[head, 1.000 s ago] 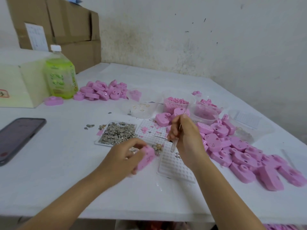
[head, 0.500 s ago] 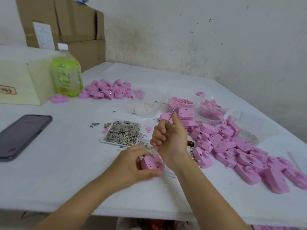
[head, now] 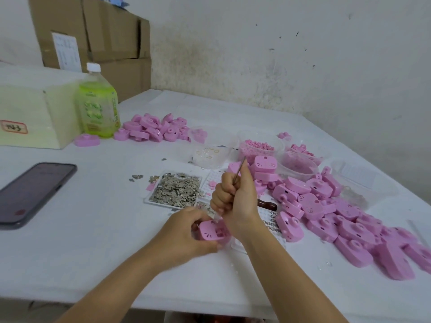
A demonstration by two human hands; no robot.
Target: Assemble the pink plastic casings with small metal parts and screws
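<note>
My left hand [head: 184, 231] grips a pink plastic casing [head: 211, 231] just above the table, near its front middle. My right hand [head: 235, 198] is fisted around a thin metal tool [head: 240, 169] held upright, its lower tip down at the casing's top edge. A flat tray of small metal parts [head: 176, 190] lies just behind my hands. A white gridded tray [head: 270, 220] with small rings sits under my right wrist. Many loose pink casings [head: 326, 213] spread to the right.
A phone [head: 32, 192] lies at the left. A green bottle [head: 98, 103] and a pale box [head: 28, 117] stand at back left, next to another pile of pink casings [head: 154, 128]. Clear tubs of pink bits [head: 256, 148] sit behind. Cardboard boxes [head: 112, 38] fill the corner.
My right hand came off the gridded tray with the tool and moved left to the casing. My left hand turned the casing flat and steadied it lower.
</note>
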